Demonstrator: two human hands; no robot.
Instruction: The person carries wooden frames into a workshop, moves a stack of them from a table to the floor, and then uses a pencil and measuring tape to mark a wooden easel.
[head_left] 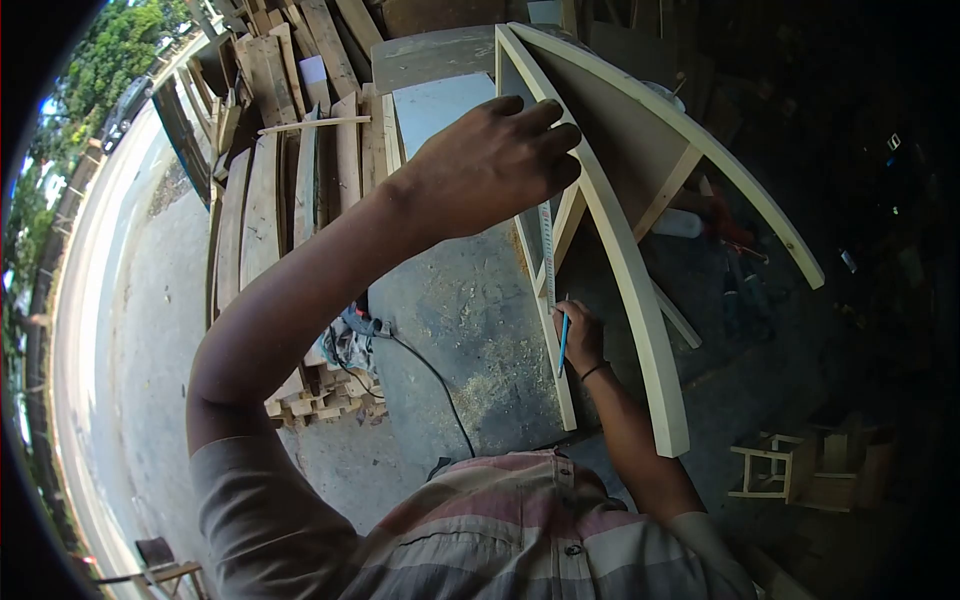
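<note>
Blue pencil (564, 340) sits pinched in the right hand (582, 335), tip on the pale slat (556, 375) beside a measuring tape (547, 250). The left hand (495, 165), fingers curled shut, pins the tape's top to the curved frame (630, 270). Marking a length seems in hand; the stroke calls for a steady tape.

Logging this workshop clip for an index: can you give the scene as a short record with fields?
Left hand: curled over the curved wooden frame, at the measuring strip's top end
Right hand: holds blue pencil, tip at the frame's thin slat
Nearby: stacked planks, black cable, sawdust on floor
</note>
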